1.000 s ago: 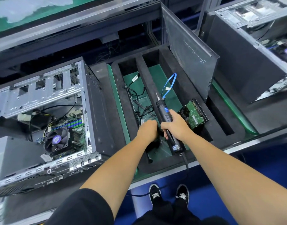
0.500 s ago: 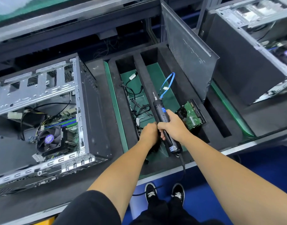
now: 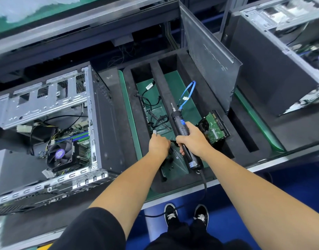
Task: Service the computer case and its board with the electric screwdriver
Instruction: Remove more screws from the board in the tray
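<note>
My right hand [image 3: 193,141] grips the electric screwdriver [image 3: 184,134] over the foam tray [image 3: 227,141]. My left hand [image 3: 158,146] is curled closed in a tray slot; I cannot tell what it holds.

The computer case [image 3: 68,134] was a grey metal box lying on its side on the dark bench, at the left. Its open side faced up, so the inside showed. The board [image 3: 77,139] sat flat at the bottom of the case. It was green, with blue and green strips in a row. A black fan [image 3: 59,154] with a purple sticker in its middle sat on the board. Thin wires ran over it.

The electric screwdriver [image 3: 184,136] was long and black with a blue label. Its thin metal tip pointed up and away. A black cord hung from its back end.
</note>
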